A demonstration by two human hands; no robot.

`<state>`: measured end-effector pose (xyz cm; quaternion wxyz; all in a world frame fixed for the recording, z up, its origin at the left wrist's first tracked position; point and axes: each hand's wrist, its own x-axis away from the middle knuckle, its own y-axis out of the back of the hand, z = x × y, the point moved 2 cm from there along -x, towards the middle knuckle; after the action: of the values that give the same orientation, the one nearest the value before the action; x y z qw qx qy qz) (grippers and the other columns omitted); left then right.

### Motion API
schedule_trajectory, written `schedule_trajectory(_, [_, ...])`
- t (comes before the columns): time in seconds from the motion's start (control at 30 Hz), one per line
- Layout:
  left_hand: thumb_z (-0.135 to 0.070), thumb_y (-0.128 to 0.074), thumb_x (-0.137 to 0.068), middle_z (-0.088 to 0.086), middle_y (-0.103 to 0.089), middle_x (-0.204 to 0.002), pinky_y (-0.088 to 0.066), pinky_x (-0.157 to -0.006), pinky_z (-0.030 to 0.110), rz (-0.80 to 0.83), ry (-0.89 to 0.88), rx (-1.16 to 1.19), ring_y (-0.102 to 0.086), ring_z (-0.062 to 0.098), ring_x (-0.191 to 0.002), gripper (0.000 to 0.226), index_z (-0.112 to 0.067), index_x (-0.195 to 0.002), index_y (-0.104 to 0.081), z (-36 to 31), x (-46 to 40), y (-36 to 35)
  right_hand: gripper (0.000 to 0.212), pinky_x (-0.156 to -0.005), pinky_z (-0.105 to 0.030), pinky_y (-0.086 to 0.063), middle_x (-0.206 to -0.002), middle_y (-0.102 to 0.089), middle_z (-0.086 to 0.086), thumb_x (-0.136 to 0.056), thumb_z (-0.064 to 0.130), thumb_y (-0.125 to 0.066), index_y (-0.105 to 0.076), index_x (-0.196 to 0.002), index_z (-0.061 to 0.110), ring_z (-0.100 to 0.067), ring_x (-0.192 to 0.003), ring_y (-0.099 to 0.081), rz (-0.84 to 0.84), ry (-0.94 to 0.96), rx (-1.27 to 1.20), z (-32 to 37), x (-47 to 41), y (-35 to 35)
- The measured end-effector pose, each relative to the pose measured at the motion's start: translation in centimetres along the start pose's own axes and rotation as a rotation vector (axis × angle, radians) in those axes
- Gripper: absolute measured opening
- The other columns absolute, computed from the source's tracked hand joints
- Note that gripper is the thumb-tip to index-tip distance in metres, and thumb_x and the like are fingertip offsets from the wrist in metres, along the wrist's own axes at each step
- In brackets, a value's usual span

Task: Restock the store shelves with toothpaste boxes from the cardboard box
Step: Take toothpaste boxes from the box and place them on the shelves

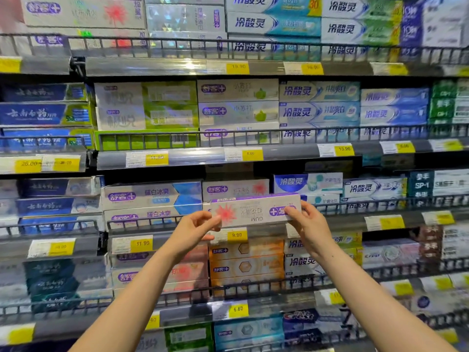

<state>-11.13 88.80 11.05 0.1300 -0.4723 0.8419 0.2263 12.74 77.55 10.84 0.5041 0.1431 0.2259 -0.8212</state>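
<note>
While both of your arms are reaching toward the shelves [177, 158], you are holding one toothpaste box [255, 210] level and upside down, its print inverted. Your left hand [195, 228] is pinching the box's left end between thumb and fingers, and your right hand [305, 219] is gripping the right end. The box is sitting in front of the third shelf's wire rail [142, 222], just above a yellow price tag [236, 235] and in front of matching boxes [236, 189] with a red burst.
</note>
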Motion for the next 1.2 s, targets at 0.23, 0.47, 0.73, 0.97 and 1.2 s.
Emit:
schedule_trajectory(0.23, [-0.025,-0.077,-0.071,-0.006,-0.062,-0.114,-0.051,-0.084,0.019,0.101,-0.117,-0.156,-0.061,0.007,-0.1,0.054,-0.025,-0.12,-0.054,-1.7,-0.4,-0.5,0.028,-0.066,-0.017,-0.054,-0.093,-0.069,-0.001,-0.079,0.01,-0.068,-0.062,-0.106,0.018,-0.013,-0.085,-0.065,0.078,0.098,0.302,1.9,-0.2,-0.2])
schedule_trajectory(0.47, [-0.023,-0.074,-0.075,-0.001,-0.064,-0.102,-0.053,-0.065,0.024,0.224,-0.146,-0.236,-0.064,0.012,-0.083,0.043,-0.019,-0.113,-0.055,-1.7,-0.2,-5.7,0.039,-0.081,-0.027,-0.056,-0.104,-0.065,-0.004,-0.075,0.015,-0.073,-0.056,-0.11,0.013,-0.014,-0.095,-0.063,0.229,0.154,0.45,3.0,0.6,-3.9])
schedule_trajectory(0.73, [-0.025,-0.069,-0.078,0.003,-0.065,-0.109,-0.054,-0.085,0.035,-0.156,-0.016,0.166,-0.063,0.016,-0.1,0.035,-0.017,-0.109,-0.053,-1.8,-0.8,-4.5,0.079,-0.088,-0.027,-0.043,-0.129,-0.042,0.015,-0.068,0.042,-0.075,-0.033,-0.135,0.029,-0.001,-0.113,-0.043,0.201,0.477,1.077,1.3,3.4,-3.5])
schedule_trajectory(0.97, [-0.034,-0.066,-0.081,-0.01,-0.065,-0.097,-0.048,-0.073,0.016,-0.199,-0.168,-0.163,-0.061,0.003,-0.09,0.023,-0.023,-0.099,-0.057,-3.6,-0.5,-1.5,0.067,-0.09,-0.026,-0.037,-0.128,-0.051,0.003,-0.078,0.023,-0.066,-0.036,-0.138,0.022,-0.009,-0.113,-0.04,0.074,0.713,1.188,2.4,1.5,-2.3])
schedule_trajectory(1.2, [-0.05,-0.04,-0.085,0.01,-0.056,-0.123,-0.042,-0.099,0.046,-0.418,-0.417,-1.137,-0.048,0.029,-0.117,0.055,-0.012,-0.121,-0.055,-2.5,-3.5,5.6,0.068,-0.106,-0.04,-0.032,-0.131,-0.051,0.0,-0.077,0.022,-0.067,-0.036,-0.138,0.023,-0.022,-0.12,-0.046,0.125,0.785,1.449,3.2,-2.5,-2.4])
